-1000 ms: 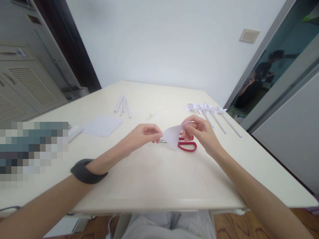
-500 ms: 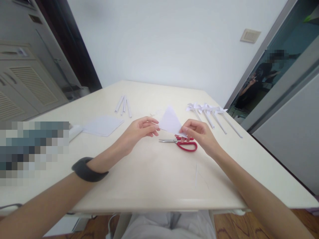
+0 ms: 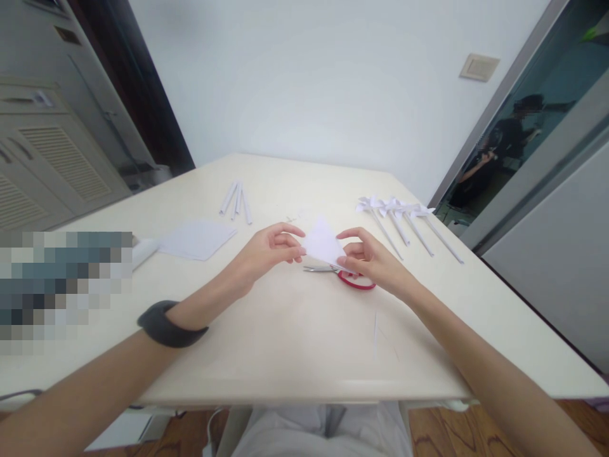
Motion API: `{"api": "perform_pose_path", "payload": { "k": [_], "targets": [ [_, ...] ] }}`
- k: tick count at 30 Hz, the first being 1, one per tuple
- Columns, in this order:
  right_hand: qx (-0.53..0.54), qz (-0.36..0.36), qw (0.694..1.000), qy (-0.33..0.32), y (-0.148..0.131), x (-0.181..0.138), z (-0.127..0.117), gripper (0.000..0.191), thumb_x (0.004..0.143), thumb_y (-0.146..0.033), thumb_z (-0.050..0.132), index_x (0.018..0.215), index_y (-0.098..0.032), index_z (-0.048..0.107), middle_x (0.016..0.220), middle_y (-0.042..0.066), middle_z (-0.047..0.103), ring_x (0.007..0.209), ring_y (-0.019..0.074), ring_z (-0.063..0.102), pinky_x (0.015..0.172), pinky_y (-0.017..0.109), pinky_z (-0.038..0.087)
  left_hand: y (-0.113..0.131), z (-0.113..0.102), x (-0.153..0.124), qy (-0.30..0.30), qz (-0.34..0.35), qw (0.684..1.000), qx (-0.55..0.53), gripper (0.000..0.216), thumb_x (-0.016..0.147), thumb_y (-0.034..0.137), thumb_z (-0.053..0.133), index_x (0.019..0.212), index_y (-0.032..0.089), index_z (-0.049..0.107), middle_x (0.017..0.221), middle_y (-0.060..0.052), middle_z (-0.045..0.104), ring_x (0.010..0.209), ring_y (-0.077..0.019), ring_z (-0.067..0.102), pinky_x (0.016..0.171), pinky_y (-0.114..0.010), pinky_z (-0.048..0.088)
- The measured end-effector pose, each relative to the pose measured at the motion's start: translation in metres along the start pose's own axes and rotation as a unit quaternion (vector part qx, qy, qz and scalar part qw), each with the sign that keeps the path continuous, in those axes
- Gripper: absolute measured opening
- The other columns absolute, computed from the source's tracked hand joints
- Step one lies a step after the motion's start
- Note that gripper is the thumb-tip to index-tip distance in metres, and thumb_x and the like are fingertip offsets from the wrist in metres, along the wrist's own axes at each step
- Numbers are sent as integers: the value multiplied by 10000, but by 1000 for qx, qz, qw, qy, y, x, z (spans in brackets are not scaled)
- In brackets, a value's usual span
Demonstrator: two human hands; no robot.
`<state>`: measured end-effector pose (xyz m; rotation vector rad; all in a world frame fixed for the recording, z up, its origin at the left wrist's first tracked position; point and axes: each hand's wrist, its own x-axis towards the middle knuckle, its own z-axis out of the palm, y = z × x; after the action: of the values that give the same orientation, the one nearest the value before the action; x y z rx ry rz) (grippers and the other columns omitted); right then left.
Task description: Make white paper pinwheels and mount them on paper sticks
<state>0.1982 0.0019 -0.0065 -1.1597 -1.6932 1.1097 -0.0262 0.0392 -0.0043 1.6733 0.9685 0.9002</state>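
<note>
The folded paper (image 3: 322,244) is off the worktop (image 3: 295,330), held in the air over its middle, just above the scissors (image 3: 354,279), which lie flat with their red handles under the right hand (image 3: 373,260). Each grip is closed on the paper by fingertips only: the left hand (image 3: 269,251) pinches its left corner and the right hand its lower right corner.

With so little paper inside either pinch, a pull of the hands away from each other could tear the thin sheet or slide a corner free, and a twist could put a crease where none is wanted. If a layer slips, the edges would likely no longer line up. The right hand is also low over the scissors, so a downward move could knock them across the worktop.

Both forearms reach in from the near edge and meet at the paper. The left hand is palm-in, fingers curled, with a dark wristband (image 3: 169,324) behind it. The right hand is turned inward, thumb above and forefinger bent.

Pinwheels (image 3: 394,206) lie towards the far right corner, rolled sticks (image 3: 235,200) near the far edge, and loose sheets (image 3: 197,240) towards the left edge.
</note>
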Motion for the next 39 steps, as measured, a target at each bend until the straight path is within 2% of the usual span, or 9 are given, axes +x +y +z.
{"api": "perform_pose_path", "payload": {
  "k": [3, 8, 10, 13, 17, 23, 27, 33, 39],
  "targets": [
    [4, 18, 1000, -7, 4, 1, 0, 386, 764, -271, 611, 1110, -250, 440, 662, -54, 576, 555, 111, 524, 529, 229, 391, -1, 0, 0, -11, -1, 1000, 1, 317, 713, 324, 656, 987, 199, 558, 720, 3, 632, 703, -159, 584, 683, -283, 435],
    [-12, 13, 1000, -26, 3, 1, -2, 119, 763, -258, 589, 862, -198, 563, 606, -38, 558, 522, 97, 467, 479, 213, 318, 1, 0, -1, -46, -27, 999, -3, 317, 740, 294, 627, 1032, 199, 550, 747, 4, 630, 710, -150, 585, 679, -274, 426],
    [-14, 10, 999, -31, 1, 0, -2, 81, 761, -253, 589, 802, -185, 576, 583, -34, 550, 520, 98, 462, 482, 217, 317, 2, 1, -2, -66, -31, 997, 0, 299, 754, 276, 600, 1040, 198, 561, 769, -3, 633, 730, -156, 585, 679, -275, 423],
    [-10, 9, 999, -41, 0, -1, -1, 82, 754, -251, 596, 793, -180, 586, 597, -20, 578, 533, 107, 479, 503, 229, 344, 2, 2, -3, -93, -27, 995, 17, 213, 750, 262, 584, 948, 188, 610, 780, -18, 639, 757, -170, 582, 686, -278, 422],
    [-21, 21, 998, -47, 0, -2, -1, 104, 770, -287, 590, 774, -183, 589, 604, -7, 609, 518, 108, 472, 489, 227, 330, -2, 1, -2, -98, -28, 994, 40, 95, 733, 257, 593, 788, 187, 624, 747, -12, 644, 749, -165, 576, 708, -277, 418],
    [-47, 25, 998, -37, 3, -1, 0, 172, 811, -329, 550, 717, -185, 541, 611, 20, 653, 472, 94, 408, 443, 214, 274, -4, 0, -1, -92, -41, 994, 43, 90, 719, 263, 621, 767, 186, 612, 723, 2, 646, 741, -154, 587, 724, -266, 417],
    [-53, 22, 998, -39, 3, -1, 0, 180, 821, -333, 538, 710, -194, 507, 577, 8, 634, 457, 94, 385, 421, 211, 257, -4, 0, -1, -89, -41, 994, 43, 93, 720, 269, 628, 761, 187, 619, 713, 4, 649, 727, -147, 589, 711, -256, 419],
    [-80, 16, 995, -53, 3, -1, 2, 166, 824, -361, 537, 769, -205, 539, 591, -27, 547, 488, 94, 425, 453, 213, 310, -2, 1, -2, -100, -58, 992, 51, 92, 697, 261, 641, 741, 184, 622, 690, 11, 652, 710, -149, 595, 689, -253, 421],
    [-81, 10, 996, -46, 5, -3, 5, 206, 822, -318, 535, 671, -196, 466, 525, -57, 431, 433, 73, 364, 405, 191, 250, 4, 4, -3, -107, -70, 990, 62, 104, 672, 270, 649, 681, 173, 610, 638, 12, 641, 661, -146, 581, 647, -250, 414]
  ]
}}
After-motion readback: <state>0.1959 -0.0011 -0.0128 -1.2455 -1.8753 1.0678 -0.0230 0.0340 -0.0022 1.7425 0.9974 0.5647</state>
